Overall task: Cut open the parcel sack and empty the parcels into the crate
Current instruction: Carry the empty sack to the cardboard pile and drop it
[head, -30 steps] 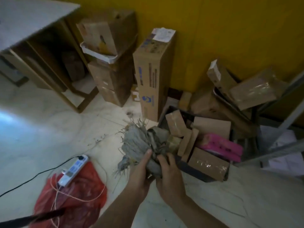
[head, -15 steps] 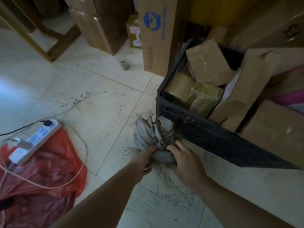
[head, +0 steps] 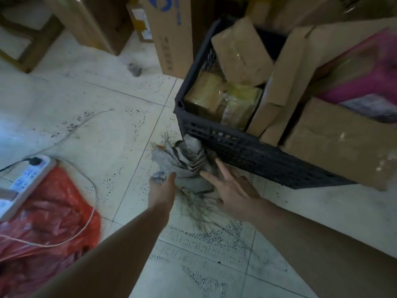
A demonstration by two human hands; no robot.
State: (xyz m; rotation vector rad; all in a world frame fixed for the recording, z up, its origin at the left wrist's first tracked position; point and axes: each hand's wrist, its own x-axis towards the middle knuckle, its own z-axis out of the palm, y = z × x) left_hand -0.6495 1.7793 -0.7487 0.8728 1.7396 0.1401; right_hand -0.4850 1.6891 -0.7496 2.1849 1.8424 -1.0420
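Note:
The grey woven parcel sack [head: 184, 166] lies crumpled on the tiled floor, pressed against the near left corner of the black plastic crate [head: 236, 145]. Frayed threads trail from it toward me. My left hand [head: 163, 186] holds the sack's left edge, its fingers curled out of sight into the fabric. My right hand [head: 232, 188] lies on the sack's right side with fingers straight and spread, gripping nothing. The crate is full of brown cardboard parcels [head: 240, 50], tape-wrapped packets [head: 225, 100] and a pink parcel [head: 365, 82].
A red plastic bag [head: 49, 211] lies on the floor at left, with a white power strip [head: 25, 177] and a loose cord on it. Tall cardboard boxes [head: 171, 35] stand behind the crate. A wooden furniture frame [head: 32, 50] is at far left.
Both hands brought the bunched sack down from beside the crate to the floor at its corner. My right hand has let go and spread its fingers. The view tipped downward.

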